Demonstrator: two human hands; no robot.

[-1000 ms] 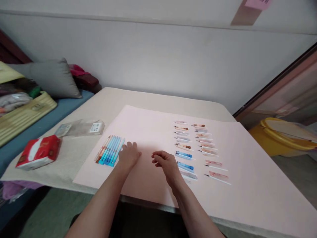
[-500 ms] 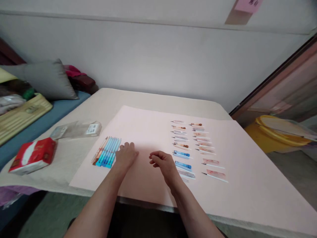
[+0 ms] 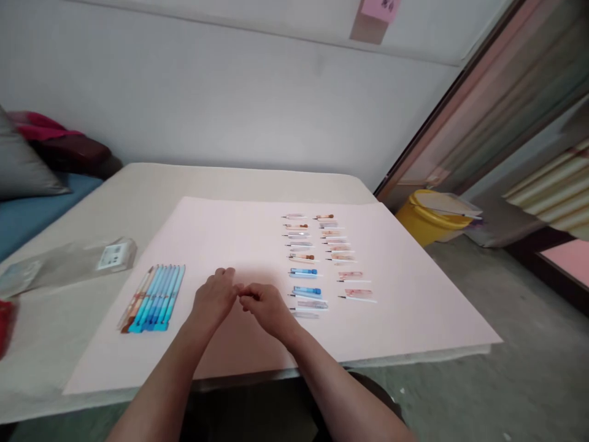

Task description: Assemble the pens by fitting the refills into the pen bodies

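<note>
My left hand (image 3: 215,296) is over the pink sheet (image 3: 221,227), between the row of pens and the laid-out pen parts, its fingers curled. My right hand (image 3: 264,307) meets it at the fingertips, thumb and fingers pinched together. Whatever lies between the fingers is hidden or too small to make out. To the left, several pens (image 3: 159,298) in blue and brown lie side by side. On the right, two columns hold pen barrels, such as a blue barrel (image 3: 304,272) and a pinkish barrel (image 3: 358,293), with thin refills (image 3: 361,299) beside them.
A clear plastic bag (image 3: 78,264) with a white label lies left of the sheet, near a red packet (image 3: 4,322) cut off by the view's edge. A yellow bucket (image 3: 423,221) stands on the floor at the right. Behind the table rises a pale wall (image 3: 221,104).
My two hands have come together; they were apart over the sheet before. The view has turned to the right, so the pens and bag appear further left.
</note>
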